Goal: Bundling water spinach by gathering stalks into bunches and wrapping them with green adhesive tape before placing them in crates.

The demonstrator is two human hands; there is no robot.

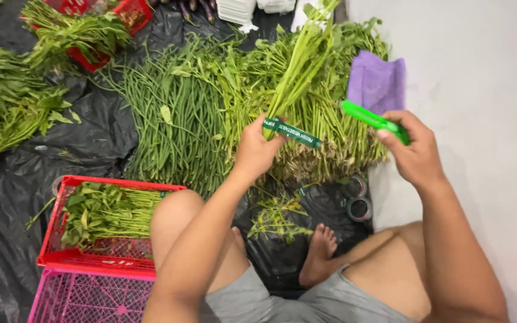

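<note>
Stems (297, 66) (one bunch) point up-right, gripped by left hand (257, 149); right hand (411, 149) grasps green cutter (372, 119)

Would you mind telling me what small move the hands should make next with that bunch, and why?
Probably bring the right hand with its green cutter over to the green tape and snip it. The left hand holds the bunch of green stems with a strip of tape sticking out to the side, and the cutter is held apart from it, pointing towards it.
</note>
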